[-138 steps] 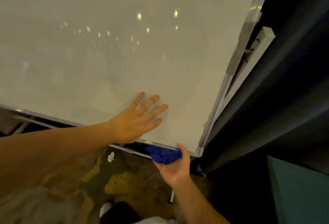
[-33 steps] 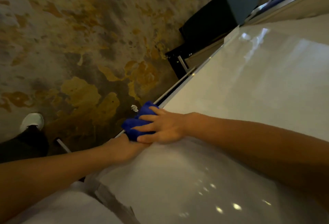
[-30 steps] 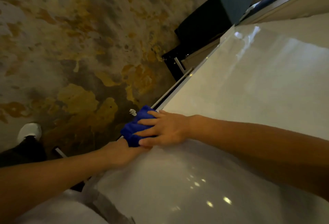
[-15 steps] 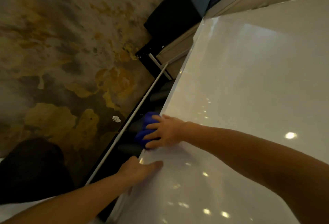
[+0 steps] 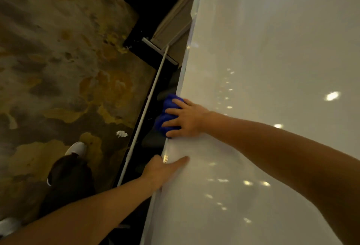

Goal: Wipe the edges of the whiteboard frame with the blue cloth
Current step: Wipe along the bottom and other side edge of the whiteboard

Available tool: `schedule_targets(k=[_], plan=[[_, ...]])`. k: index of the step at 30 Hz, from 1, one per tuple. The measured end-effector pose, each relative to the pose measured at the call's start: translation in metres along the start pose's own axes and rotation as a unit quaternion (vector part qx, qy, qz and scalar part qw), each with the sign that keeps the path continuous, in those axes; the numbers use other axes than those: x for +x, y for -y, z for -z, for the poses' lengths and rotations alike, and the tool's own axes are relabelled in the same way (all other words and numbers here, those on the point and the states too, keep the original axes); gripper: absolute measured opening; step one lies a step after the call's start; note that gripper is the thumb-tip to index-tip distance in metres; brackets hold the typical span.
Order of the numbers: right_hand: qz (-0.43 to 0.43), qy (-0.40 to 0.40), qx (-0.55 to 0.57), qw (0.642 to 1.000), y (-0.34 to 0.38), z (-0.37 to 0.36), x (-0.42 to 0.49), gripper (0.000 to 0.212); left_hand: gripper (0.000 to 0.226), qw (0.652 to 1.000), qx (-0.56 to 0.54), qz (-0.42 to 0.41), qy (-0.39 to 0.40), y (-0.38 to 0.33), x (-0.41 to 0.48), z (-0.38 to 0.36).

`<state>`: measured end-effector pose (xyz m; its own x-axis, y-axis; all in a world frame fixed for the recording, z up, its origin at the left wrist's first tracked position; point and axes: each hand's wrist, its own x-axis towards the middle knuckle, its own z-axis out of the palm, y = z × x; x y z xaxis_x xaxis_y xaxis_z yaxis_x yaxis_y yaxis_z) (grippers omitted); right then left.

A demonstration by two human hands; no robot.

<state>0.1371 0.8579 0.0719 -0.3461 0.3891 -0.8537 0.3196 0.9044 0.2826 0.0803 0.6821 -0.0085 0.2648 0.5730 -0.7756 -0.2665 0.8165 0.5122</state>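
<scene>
The whiteboard (image 5: 263, 69) fills the right half of the head view, its thin silvery frame edge (image 5: 185, 63) running diagonally down the middle. My right hand (image 5: 187, 120) reaches in from the right and presses the bunched blue cloth (image 5: 167, 108) over that edge, fingers spread across the cloth. Lower on the same edge, my left hand (image 5: 159, 170) grips the frame, thumb lying on the white surface and fingers wrapped behind it. A short gap of bare frame separates the two hands.
A thin white rail (image 5: 153, 91) runs parallel to the frame on its left. Below lies patterned yellow-grey carpet (image 5: 58, 69) with a small white scrap (image 5: 121, 133). My dark trouser leg (image 5: 68, 178) and white shoe (image 5: 77, 147) stand there. A dark box (image 5: 155, 1) sits further along.
My right hand has slid the cloth along the frame edge, away from my left hand. The left hand left the cloth and now grips the frame lower down. The view has swung.
</scene>
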Motion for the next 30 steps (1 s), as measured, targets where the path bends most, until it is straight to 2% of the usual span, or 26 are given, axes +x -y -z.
schedule_targets(k=[3,5,7,9,11,13,15,17,19,22,23,24,27,30], plan=[[-0.098,-0.025,-0.005,0.995,-0.085,0.016,0.038,0.062,0.106,1.0,0.026,-0.001,0.007,-0.068,0.046,0.001],[-0.118,-0.035,0.004,0.992,-0.108,0.027,0.058,0.062,0.104,0.999,0.044,-0.004,-0.021,-0.105,0.074,0.001],[-0.057,-0.004,0.036,0.998,-0.103,0.03,0.065,0.061,0.088,0.996,0.078,-0.032,-0.041,-0.132,0.088,-0.001],[0.004,0.001,0.015,1.0,-0.095,0.026,0.061,0.056,0.071,0.992,0.089,-0.083,-0.03,-0.145,0.101,-0.003],[0.023,0.002,0.016,1.0,-0.119,0.034,0.058,0.053,0.066,0.995,0.085,-0.052,-0.021,-0.159,0.107,-0.002],[-0.043,-0.014,0.024,0.999,-0.172,0.053,0.068,0.052,0.083,0.997,0.072,0.017,-0.002,-0.175,0.117,0.002],[-0.153,-0.014,0.034,0.988,-0.225,0.071,0.077,0.054,0.108,0.993,0.101,0.045,0.033,-0.193,0.125,0.002],[-0.196,-0.003,0.046,0.979,-0.257,0.081,0.089,0.058,0.108,0.993,0.1,0.043,0.049,-0.215,0.144,0.005],[-0.161,0.013,0.064,0.985,-0.244,0.084,0.092,0.058,0.088,0.997,0.042,0.045,0.051,-0.243,0.156,0.013],[-0.072,0.046,0.08,0.993,-0.207,0.083,0.092,0.051,0.038,0.991,-0.066,0.044,0.109,-0.284,0.176,0.022],[-0.055,0.058,0.072,0.994,-0.214,0.089,0.096,0.049,0.038,0.983,-0.118,0.047,0.131,-0.293,0.18,0.023],[-0.055,0.06,0.069,0.994,-0.232,0.096,0.103,0.049,0.046,0.982,-0.125,0.045,0.134,-0.298,0.184,0.023],[-0.169,0.072,0.045,0.982,-0.314,0.122,0.132,0.053,0.076,0.99,0.002,0.067,0.122,-0.307,0.187,0.03],[-0.224,0.082,0.043,0.97,-0.359,0.136,0.147,0.057,0.082,0.986,0.011,0.097,0.133,-0.307,0.193,0.035]])
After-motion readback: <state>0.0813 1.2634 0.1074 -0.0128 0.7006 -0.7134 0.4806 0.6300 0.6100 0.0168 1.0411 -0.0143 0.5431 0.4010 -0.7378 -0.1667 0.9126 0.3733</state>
